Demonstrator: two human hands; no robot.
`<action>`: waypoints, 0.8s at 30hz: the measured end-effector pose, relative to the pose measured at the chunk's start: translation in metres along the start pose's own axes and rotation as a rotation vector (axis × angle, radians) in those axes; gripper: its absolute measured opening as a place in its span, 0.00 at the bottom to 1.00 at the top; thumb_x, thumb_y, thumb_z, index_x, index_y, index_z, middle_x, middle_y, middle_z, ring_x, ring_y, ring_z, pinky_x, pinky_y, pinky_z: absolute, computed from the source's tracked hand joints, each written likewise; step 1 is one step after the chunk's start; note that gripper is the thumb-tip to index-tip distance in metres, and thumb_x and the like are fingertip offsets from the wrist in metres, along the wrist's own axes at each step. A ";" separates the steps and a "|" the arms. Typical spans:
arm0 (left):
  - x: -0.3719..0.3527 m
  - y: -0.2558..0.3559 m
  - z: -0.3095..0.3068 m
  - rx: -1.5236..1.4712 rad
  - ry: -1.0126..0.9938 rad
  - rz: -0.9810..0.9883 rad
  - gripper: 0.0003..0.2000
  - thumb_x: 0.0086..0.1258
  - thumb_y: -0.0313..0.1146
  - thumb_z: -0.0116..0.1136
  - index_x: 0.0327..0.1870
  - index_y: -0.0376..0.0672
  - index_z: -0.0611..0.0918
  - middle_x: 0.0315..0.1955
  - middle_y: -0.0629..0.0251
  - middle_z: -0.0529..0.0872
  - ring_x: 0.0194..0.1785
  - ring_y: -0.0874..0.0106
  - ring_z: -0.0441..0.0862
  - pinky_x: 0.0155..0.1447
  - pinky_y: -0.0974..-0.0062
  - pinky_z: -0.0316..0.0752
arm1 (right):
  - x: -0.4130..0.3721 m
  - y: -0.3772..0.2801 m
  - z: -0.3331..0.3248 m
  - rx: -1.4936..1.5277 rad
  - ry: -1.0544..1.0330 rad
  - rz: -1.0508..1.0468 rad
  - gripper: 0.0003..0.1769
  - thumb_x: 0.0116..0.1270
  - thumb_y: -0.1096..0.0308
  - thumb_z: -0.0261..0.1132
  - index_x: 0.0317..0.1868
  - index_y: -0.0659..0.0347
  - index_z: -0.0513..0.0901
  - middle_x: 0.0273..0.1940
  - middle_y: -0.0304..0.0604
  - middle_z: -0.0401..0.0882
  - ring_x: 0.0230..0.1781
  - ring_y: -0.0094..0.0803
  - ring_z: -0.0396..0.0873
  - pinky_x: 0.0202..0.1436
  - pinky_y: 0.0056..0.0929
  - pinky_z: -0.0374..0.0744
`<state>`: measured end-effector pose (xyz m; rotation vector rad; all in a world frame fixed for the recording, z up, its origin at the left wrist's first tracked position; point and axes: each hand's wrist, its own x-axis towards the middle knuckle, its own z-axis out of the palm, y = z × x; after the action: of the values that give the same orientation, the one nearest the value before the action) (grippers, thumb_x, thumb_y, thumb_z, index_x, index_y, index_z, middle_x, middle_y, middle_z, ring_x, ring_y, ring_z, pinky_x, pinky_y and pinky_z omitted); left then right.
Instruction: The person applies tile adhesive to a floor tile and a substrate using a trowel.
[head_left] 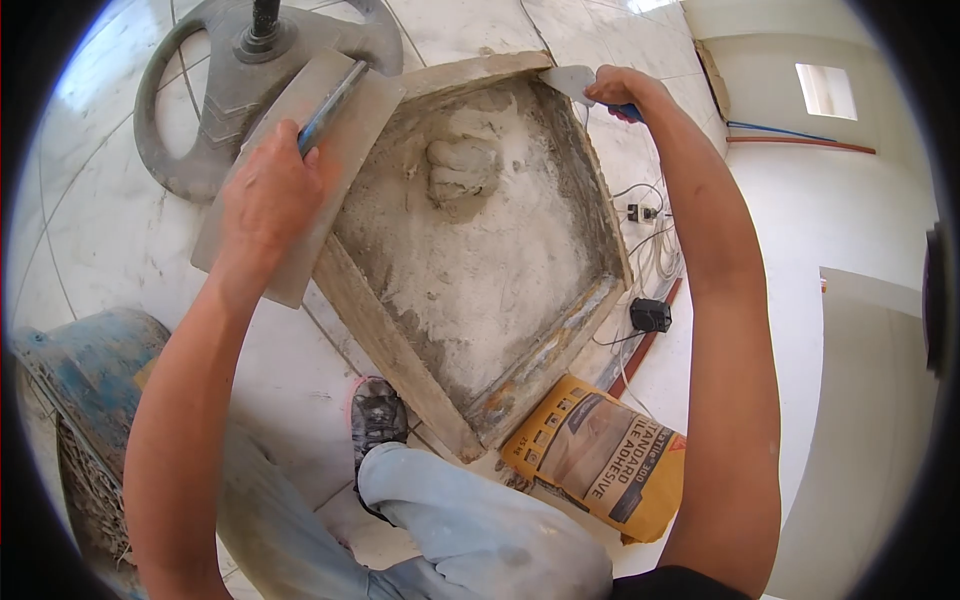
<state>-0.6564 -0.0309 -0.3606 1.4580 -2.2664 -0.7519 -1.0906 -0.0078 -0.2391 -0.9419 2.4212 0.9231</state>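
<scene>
My left hand (272, 190) is closed round the blue-and-grey handle of a wide flat plastering trowel (345, 120), its blade overlapping the left edge of a wooden mixing box (395, 345) in this view. With my right hand (628, 92) I grip the blue handle of a putty knife (570, 82), its metal blade at the far right corner of the box. Inside the box, a lump of grey mortar (462, 168) sits toward the far side. Pale, dried-looking residue coats the bottom and inner walls.
A grey pedestal base (215, 90) stands at the far left on the tiled floor. A yellow tile adhesive bag (600, 455) lies by the near right side of the box. Cables and a black adapter (651, 315) run along the right. A blue dirty container (95, 360) is at the left.
</scene>
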 end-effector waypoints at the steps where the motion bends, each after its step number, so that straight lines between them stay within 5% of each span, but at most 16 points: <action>1: 0.002 0.000 0.000 0.000 0.015 -0.004 0.12 0.71 0.41 0.55 0.46 0.43 0.75 0.34 0.46 0.84 0.44 0.46 0.81 0.48 0.49 0.74 | -0.007 -0.006 -0.004 0.059 0.009 -0.001 0.13 0.67 0.64 0.54 0.32 0.64 0.81 0.23 0.48 0.81 0.19 0.38 0.79 0.21 0.41 0.76; 4: -0.001 -0.003 0.001 0.014 -0.017 -0.017 0.12 0.71 0.41 0.55 0.46 0.43 0.75 0.35 0.46 0.84 0.44 0.46 0.81 0.48 0.49 0.74 | -0.025 -0.037 -0.008 -0.230 0.122 -0.080 0.13 0.64 0.66 0.55 0.38 0.66 0.84 0.30 0.50 0.86 0.27 0.43 0.85 0.27 0.42 0.80; 8: -0.003 0.008 -0.004 0.012 -0.025 -0.017 0.12 0.71 0.40 0.55 0.47 0.43 0.75 0.36 0.47 0.85 0.45 0.47 0.81 0.49 0.50 0.74 | -0.032 -0.051 0.007 -0.614 0.302 -0.264 0.18 0.62 0.70 0.57 0.52 0.56 0.85 0.47 0.49 0.87 0.45 0.44 0.87 0.41 0.40 0.84; 14: -0.001 0.004 -0.002 0.043 -0.042 -0.034 0.13 0.71 0.40 0.55 0.48 0.42 0.75 0.37 0.46 0.85 0.47 0.47 0.81 0.51 0.51 0.74 | -0.044 -0.035 0.006 -0.491 0.440 -0.139 0.19 0.61 0.69 0.62 0.54 0.53 0.84 0.50 0.45 0.86 0.51 0.43 0.85 0.48 0.40 0.83; 24: -0.002 0.004 -0.006 0.024 -0.021 0.007 0.12 0.70 0.40 0.56 0.43 0.40 0.77 0.39 0.48 0.85 0.45 0.48 0.83 0.49 0.52 0.76 | -0.064 -0.060 0.007 -0.466 0.385 -0.131 0.19 0.63 0.68 0.62 0.55 0.54 0.83 0.52 0.44 0.85 0.53 0.41 0.84 0.49 0.41 0.83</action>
<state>-0.6553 -0.0293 -0.3533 1.4585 -2.3026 -0.7445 -1.0026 -0.0078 -0.2353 -1.5488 2.4460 1.3997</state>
